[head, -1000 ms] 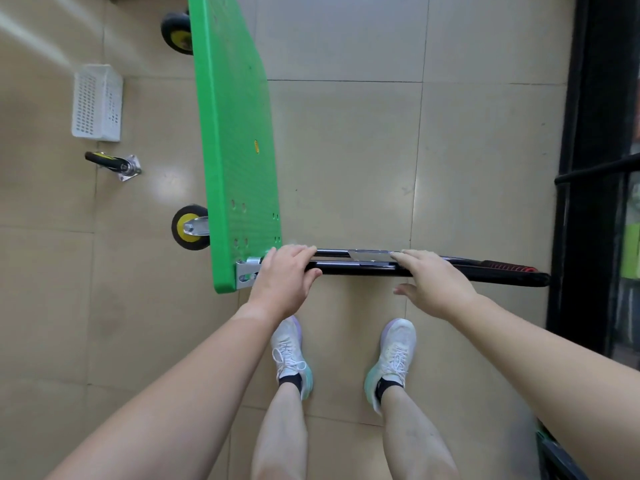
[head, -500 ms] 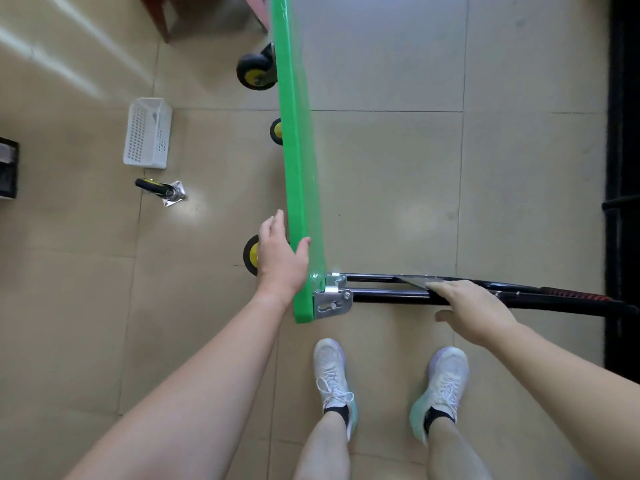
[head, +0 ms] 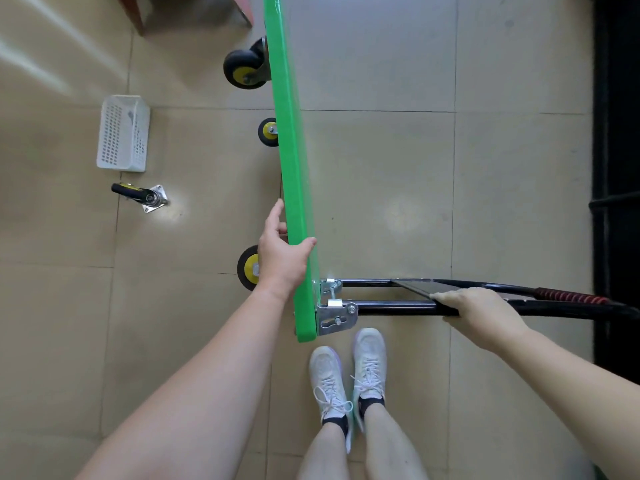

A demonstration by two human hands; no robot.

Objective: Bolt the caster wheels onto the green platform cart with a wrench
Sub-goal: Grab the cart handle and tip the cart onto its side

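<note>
Three caster wheels are fixed on the left face of the green platform cart (head: 294, 188), which stands on its long edge on the tiled floor (head: 381, 202): the far wheel (head: 244, 69), the middle wheel (head: 268, 132) and the near wheel (head: 248, 268). One loose caster (head: 143, 195) lies on the floor well to the left of the cart, and a white basket (head: 124, 133) stands just behind it. The left hand (head: 282, 261) grips the upper edge of the cart near its close end, with the thumb bent over the right face and the fingers on the wheel side, beside the near wheel. The right hand (head: 481, 315) is curled over the black handle (head: 388, 308), which goes out to the right of the cart from a metal bracket (head: 334, 315) at its close corner. Two white shoes (head: 348, 372) stand just below this corner.
</note>
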